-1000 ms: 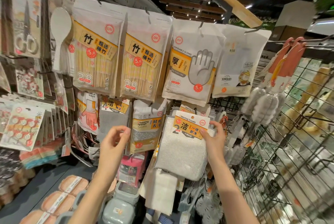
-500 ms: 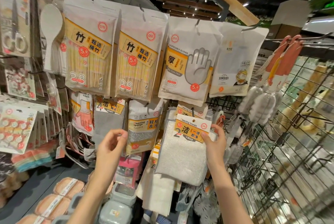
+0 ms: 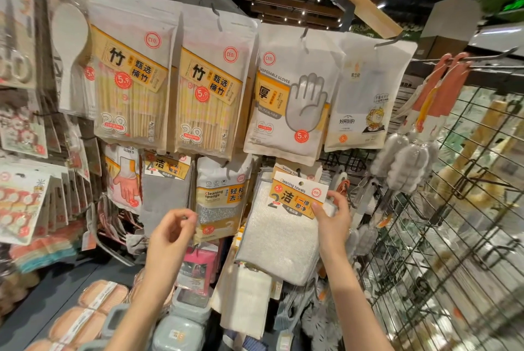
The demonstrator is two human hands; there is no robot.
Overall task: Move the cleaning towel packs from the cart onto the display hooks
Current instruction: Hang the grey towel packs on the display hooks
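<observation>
Since a moment ago, both of my hands have risen slightly against the display, and the towel pack has come up with the right one, its header card now closer under the gloves bag. Biggest before me is the wire grid wall [image 3: 442, 237] on the right, with orange-handled brushes [image 3: 442, 87] hanging from its top hooks. Across the upper row hang two bamboo chopstick bags [image 3: 130, 81] marked "CEO", "竹", "5.9" and "38", then a white bag [image 3: 286, 95] reading "DISPOSABLE GLOVES" with a grey hand outline, "厚" and "5.9", and beside it another white pouch [image 3: 365, 95] with a cartoon print. Below them hangs a "Cleaning sponge" pack [image 3: 221, 197], also tagged "5.9". Just right of it is the cleaning towel pack [image 3: 280, 237], a white fluffy cloth under an orange and white card reading "Cleaning towels", "洁", "2", "5.9" and "CEO"; it is up at the display, in front of another "Cleaning towels" card on the hook behind. My right hand [image 3: 334, 223] pinches the right edge of that card, thumb on the front and fingers curled behind. My left hand [image 3: 170, 234] hovers in front of the sponge pack with its fingers loosely curled, thumb near fingertips, holding nothing that I can see.
</observation>
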